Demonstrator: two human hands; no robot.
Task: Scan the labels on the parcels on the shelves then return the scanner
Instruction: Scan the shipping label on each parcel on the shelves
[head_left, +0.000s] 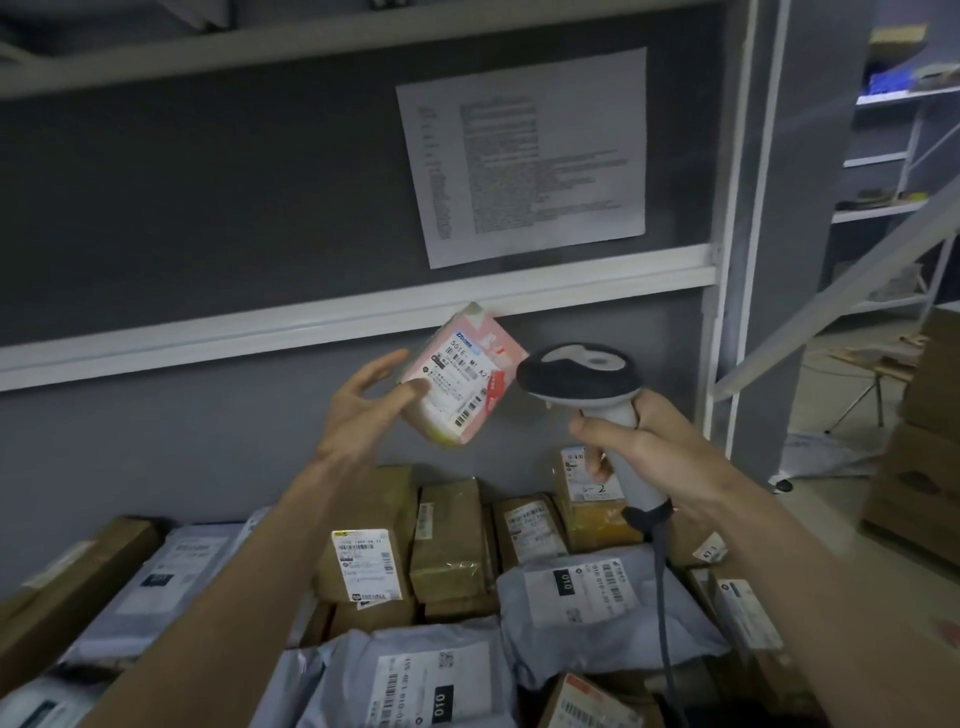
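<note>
My left hand (366, 402) holds up a small pink parcel (462, 371), thumb pressed on its white label, the other fingers spread behind it. My right hand (644, 452) grips the handle of a grey-and-white barcode scanner (582, 376). The scanner's dark head sits just right of the parcel, close to its label, and its cable hangs down past my wrist. Below both hands a shelf is packed with several parcels: brown boxes (452, 540) and grey mailer bags (576, 592), most with white labels facing up.
A white shelf beam (260, 327) runs across behind the pink parcel. A printed sheet (524, 156) is stuck on the grey back panel. The rack's white upright (727, 260) stands right. Beyond it are cardboard boxes (930, 415) on the floor and more shelving.
</note>
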